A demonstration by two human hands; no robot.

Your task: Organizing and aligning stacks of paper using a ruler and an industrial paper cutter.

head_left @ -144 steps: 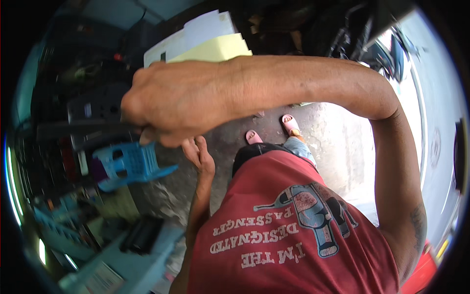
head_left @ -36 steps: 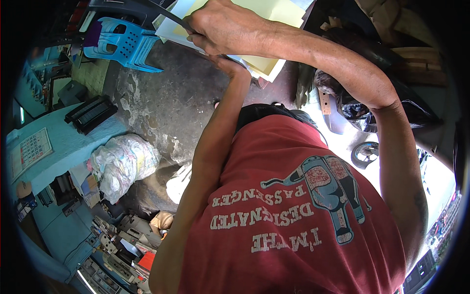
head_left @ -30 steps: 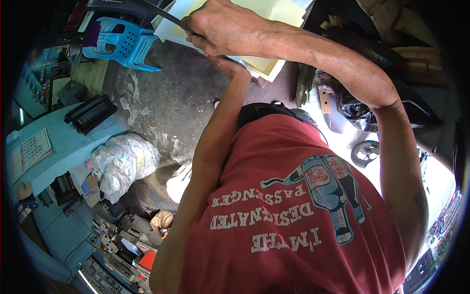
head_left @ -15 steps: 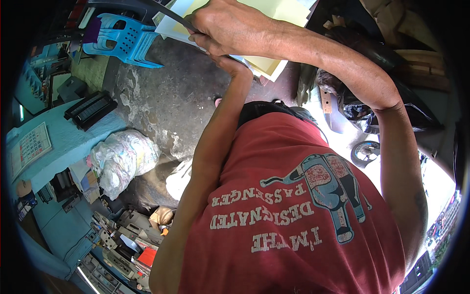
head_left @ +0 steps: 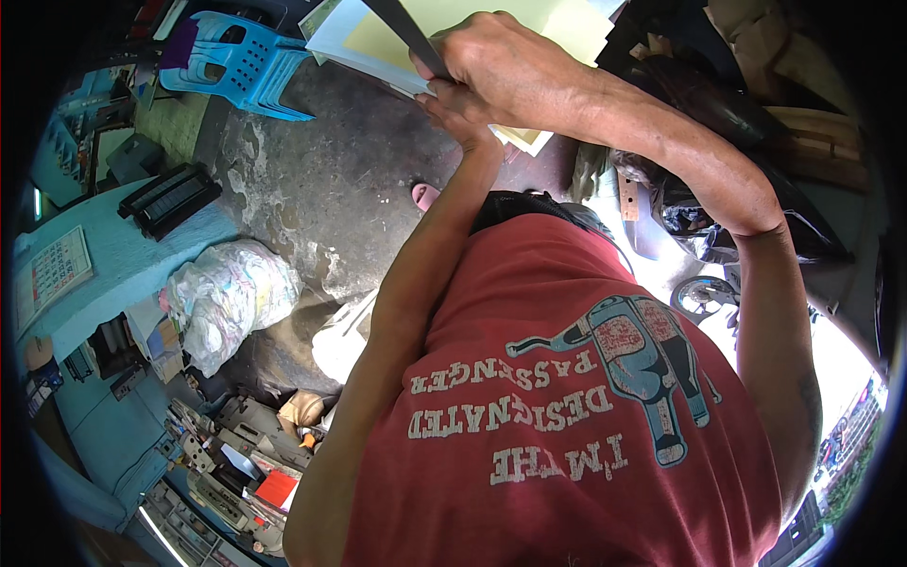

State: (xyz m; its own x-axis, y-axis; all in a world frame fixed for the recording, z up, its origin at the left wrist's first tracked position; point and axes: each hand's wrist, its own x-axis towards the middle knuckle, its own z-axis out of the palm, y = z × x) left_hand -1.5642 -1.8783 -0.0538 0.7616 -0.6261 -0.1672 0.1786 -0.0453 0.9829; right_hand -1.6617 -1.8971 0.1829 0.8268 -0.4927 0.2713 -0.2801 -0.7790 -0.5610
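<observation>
At the top, my right hand (head_left: 505, 71) is closed around a long, dark, flat strip (head_left: 404, 33), whose far end runs out of the picture. Just below it, my left hand (head_left: 463, 118) reaches to the near edge of a stack of pale yellow and white paper sheets (head_left: 354, 45). Its fingers are curled close under the right hand, and what they grip is hidden. More yellow sheet corners (head_left: 529, 140) stick out below my right wrist.
Stacked blue plastic chairs (head_left: 250, 71) stand at the far left. A black slotted device (head_left: 170, 200) sits on a blue ledge (head_left: 123, 269), above a filled clear plastic bag (head_left: 231, 298). Black plastic bags (head_left: 794, 213) lie at right. A pink slipper (head_left: 425, 196) shows on the floor.
My right hand has shifted right and slightly down with the dark strip, which now points more steeply. My left hand has moved slightly right. More of the pink slipper shows.
</observation>
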